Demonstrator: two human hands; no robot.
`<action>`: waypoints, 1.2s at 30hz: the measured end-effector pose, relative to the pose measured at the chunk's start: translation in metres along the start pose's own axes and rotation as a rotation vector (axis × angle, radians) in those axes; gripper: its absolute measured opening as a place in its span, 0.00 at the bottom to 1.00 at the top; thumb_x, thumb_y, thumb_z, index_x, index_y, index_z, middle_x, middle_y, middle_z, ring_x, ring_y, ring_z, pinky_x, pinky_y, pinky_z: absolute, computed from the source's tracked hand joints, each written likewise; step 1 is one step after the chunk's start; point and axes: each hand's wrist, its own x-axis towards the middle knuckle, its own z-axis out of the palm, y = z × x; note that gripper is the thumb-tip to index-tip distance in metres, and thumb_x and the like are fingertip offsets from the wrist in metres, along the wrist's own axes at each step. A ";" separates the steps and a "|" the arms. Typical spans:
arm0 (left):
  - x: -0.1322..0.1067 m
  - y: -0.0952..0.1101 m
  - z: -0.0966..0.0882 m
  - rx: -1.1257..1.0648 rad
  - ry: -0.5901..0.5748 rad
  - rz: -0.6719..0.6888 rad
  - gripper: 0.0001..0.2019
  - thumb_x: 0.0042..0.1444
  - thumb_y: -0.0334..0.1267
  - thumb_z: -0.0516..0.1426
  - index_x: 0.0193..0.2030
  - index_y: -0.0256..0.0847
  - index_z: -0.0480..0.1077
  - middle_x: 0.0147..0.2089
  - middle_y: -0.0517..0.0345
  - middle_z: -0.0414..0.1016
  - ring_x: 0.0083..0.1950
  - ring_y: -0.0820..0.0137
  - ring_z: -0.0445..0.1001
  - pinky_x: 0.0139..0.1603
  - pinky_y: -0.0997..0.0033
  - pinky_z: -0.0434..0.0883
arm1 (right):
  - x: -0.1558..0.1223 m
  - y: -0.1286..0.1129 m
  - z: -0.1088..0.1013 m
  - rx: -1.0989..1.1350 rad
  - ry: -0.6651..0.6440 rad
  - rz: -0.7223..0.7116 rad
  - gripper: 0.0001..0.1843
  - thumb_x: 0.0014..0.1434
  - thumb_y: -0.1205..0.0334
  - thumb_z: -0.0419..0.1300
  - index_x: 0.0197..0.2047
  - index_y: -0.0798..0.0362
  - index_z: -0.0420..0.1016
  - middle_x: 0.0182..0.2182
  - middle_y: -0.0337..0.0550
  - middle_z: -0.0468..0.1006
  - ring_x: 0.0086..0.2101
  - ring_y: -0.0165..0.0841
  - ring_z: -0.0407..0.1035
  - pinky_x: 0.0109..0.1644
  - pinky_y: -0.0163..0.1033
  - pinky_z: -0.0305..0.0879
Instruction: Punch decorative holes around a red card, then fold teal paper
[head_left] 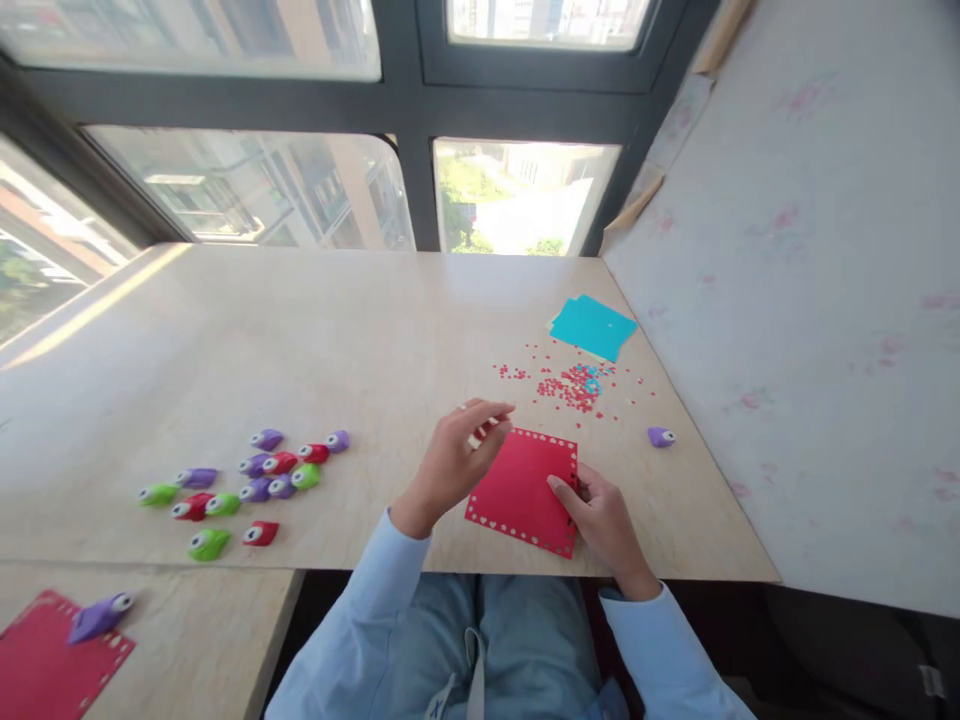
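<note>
A red sheet of paper (517, 490) with small shapes punched out along its borders is in front of me at the table's near edge. My right hand (600, 510) grips its right edge, thumb on top and fingers underneath. Over the sheet's upper left corner is my left hand (461, 450), fingers loosely bent and apart from the thumb, with nothing visible between them. A purple craft punch (661, 437) lies to the right of the sheet. Small red and blue paper cutouts (570, 388) are scattered just beyond it.
Blue paper sheets (592, 327) lie at the back right near the wall. Several purple, red and green craft punches (255, 488) are grouped on the left. On a lower surface at bottom left, a purple punch (100, 616) rests on another red sheet (52, 665).
</note>
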 end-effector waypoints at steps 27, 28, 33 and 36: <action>-0.081 -0.063 -0.082 0.596 0.075 -0.574 0.13 0.57 0.48 0.63 0.37 0.41 0.72 0.31 0.55 0.78 0.33 0.64 0.75 0.30 0.71 0.58 | -0.003 -0.004 0.006 -0.049 0.122 0.043 0.27 0.51 0.39 0.65 0.43 0.54 0.79 0.41 0.49 0.84 0.40 0.48 0.78 0.41 0.47 0.75; -0.077 -0.063 -0.079 0.584 0.055 -0.559 0.14 0.56 0.50 0.63 0.35 0.41 0.72 0.32 0.55 0.78 0.34 0.64 0.75 0.30 0.70 0.58 | -0.002 -0.003 0.005 -0.035 0.108 0.047 0.28 0.51 0.39 0.66 0.43 0.54 0.79 0.40 0.49 0.84 0.40 0.48 0.78 0.41 0.47 0.75; -0.070 -0.064 -0.067 0.430 -0.069 -0.404 0.15 0.54 0.48 0.65 0.41 0.40 0.74 0.32 0.56 0.78 0.35 0.64 0.75 0.34 0.69 0.64 | -0.004 -0.003 0.002 0.016 0.060 0.038 0.27 0.51 0.39 0.66 0.42 0.55 0.79 0.38 0.50 0.84 0.38 0.46 0.78 0.41 0.46 0.75; -0.075 -0.067 -0.067 0.404 -0.074 -0.321 0.15 0.56 0.40 0.63 0.51 0.41 0.74 0.39 0.55 0.77 0.37 0.66 0.75 0.40 0.68 0.68 | -0.004 -0.006 0.001 0.037 0.041 0.022 0.27 0.51 0.39 0.66 0.42 0.55 0.80 0.40 0.50 0.84 0.40 0.46 0.77 0.44 0.47 0.74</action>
